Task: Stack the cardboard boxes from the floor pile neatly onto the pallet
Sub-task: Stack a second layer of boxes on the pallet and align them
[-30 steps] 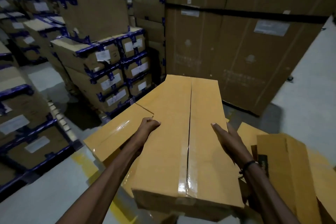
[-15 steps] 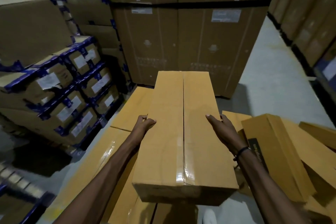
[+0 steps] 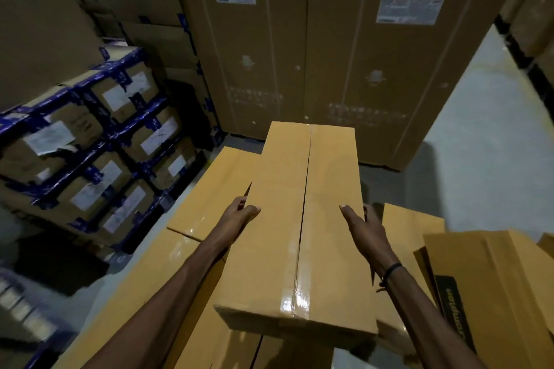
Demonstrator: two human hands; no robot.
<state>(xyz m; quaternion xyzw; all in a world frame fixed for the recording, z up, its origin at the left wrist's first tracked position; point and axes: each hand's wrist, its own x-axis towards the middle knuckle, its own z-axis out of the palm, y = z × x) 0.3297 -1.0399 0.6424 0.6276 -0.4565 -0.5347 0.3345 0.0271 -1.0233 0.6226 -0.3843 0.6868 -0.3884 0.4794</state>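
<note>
A long tan cardboard box [image 3: 299, 219], taped along its top seam, is held lengthwise in front of me. My left hand [image 3: 239, 213] grips its left side, thumb on top. On the box's right edge my right hand [image 3: 359, 225] grips it, thumb on top and fingers down the side. Below and to the left lie flat rows of similar tan boxes [image 3: 209, 186]. The pallet itself is hidden. At the lower right a loose pile of the same boxes [image 3: 494, 278] lies at angles.
Tall brown cartons [image 3: 329, 54] bound by a black strap stand straight ahead. Stacks of boxes with blue tape and white labels [image 3: 99, 141] fill the left side. Grey floor [image 3: 485, 159] opens at the right, with more cartons at the far right edge.
The view has swung right and the carried box has turned from a slant to pointing straight ahead over the flat boxes. Both hands keep the same hold.
</note>
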